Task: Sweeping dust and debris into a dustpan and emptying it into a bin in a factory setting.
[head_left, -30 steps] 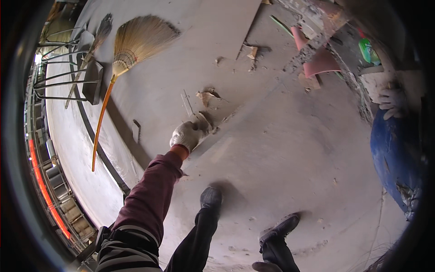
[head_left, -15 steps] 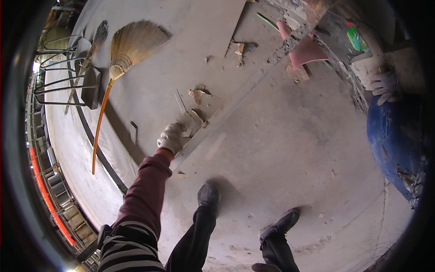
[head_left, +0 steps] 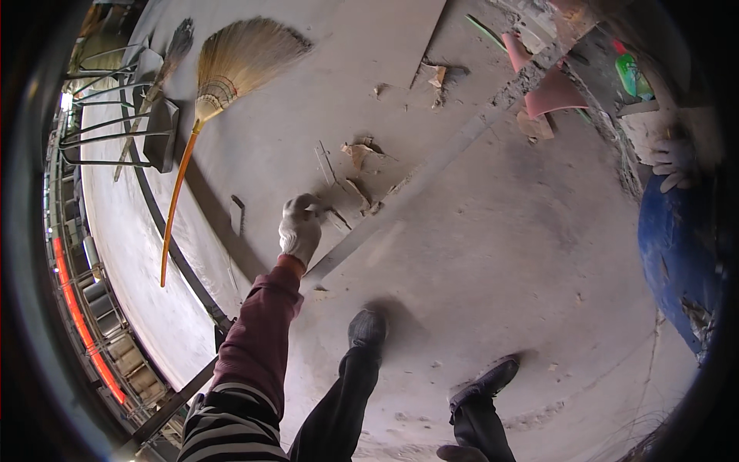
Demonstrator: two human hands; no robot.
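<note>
My left hand (head_left: 300, 227), in a white knit glove below a maroon sleeve, reaches low over the dusty floor. Its fingers are curled inward at the edge of a small heap of scraps. Beside the fingertips lies a thin dark-edged scrap (head_left: 339, 219); whether they grip it is hard to make out. Close by are a bent, bark-like strip (head_left: 359, 194), a torn brown piece (head_left: 359, 154) and a thin pale stick (head_left: 324, 165). My right hand cannot be made out; only an indistinct dark grey shape (head_left: 462, 453) shows at the lower edge.
A straw broom (head_left: 219, 88) with an orange handle and a metal dustpan (head_left: 160, 137) lie left. A metal strip (head_left: 369, 231) crosses the floor. Pink curved pieces (head_left: 553, 94), a green bottle (head_left: 633, 77) and a blue container (head_left: 677, 246) with a white glove (head_left: 673, 162) are right.
The view has shifted, so the floor things sit further right and mostly higher. My left hand has turned beside the scraps, its fingers now curling toward them.
</note>
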